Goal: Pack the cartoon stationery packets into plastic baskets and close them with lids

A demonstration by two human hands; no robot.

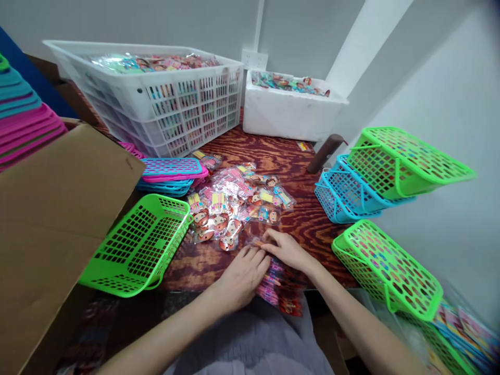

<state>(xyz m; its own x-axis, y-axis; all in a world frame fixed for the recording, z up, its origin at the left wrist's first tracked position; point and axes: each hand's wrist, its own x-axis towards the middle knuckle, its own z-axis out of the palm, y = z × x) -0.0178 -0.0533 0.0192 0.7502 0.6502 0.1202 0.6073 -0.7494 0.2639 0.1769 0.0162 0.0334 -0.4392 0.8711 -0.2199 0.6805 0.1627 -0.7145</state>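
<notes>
Across the near edge of the red-brown wood-grained table (pixel 273 152) lies a flat clear-plastic packet (pixel 272 285) with pink-and-purple contents, its top end pinched by the right hand (pixel 288 251), while the left hand (pixel 242 275) curls over its left side, grip hidden from here.
</notes>
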